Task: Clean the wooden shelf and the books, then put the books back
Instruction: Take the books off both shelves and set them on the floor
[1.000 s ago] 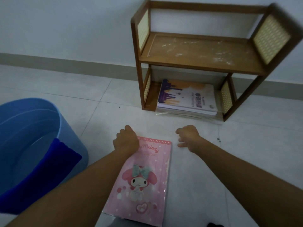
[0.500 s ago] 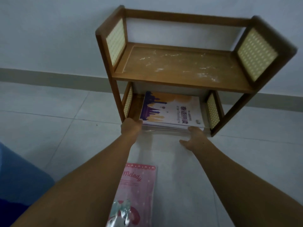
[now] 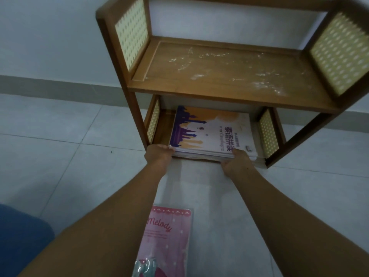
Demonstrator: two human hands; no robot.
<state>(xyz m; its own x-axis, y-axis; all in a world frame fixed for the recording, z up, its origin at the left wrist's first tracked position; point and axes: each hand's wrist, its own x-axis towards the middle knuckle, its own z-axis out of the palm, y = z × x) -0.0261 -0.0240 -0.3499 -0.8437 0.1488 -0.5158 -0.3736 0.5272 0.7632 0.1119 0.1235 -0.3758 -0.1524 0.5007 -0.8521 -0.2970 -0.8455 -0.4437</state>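
Both arms are stretched out towards the wooden shelf [image 3: 219, 87], which stands on the tiled floor [image 3: 60, 156] against the pale wall [image 3: 50, 37]. Down on the lower tier lies the stack of books [image 3: 209, 128], flat, its top cover showing a purple skyline on orange with printed characters along the right side. The left hand [image 3: 159, 157] is at the stack's front left corner, fingers curled against the edge and gripping it; how far they reach underneath is hidden. The right hand [image 3: 235, 161] takes the front edge further right, thumb [image 3: 237, 151] pressed on top of the cover, the remaining fingers tucked out of sight below. So both hands hold the stack, and it sits inside the shelf, between the two small woven side panels.

Up top, the upper tier carries no books, and white dusty streaks [image 3: 195, 76] are smeared across the brown board. Larger woven panels [image 3: 131, 31] close off that tier at each end.

Nearer the person, a pink book [image 3: 169, 236] lies flat on the floor between the forearms, well apart from the shelf, the word "Melody" readable on its cover. A blue shape [image 3: 22, 242] fills the lower left corner, too cropped to identify
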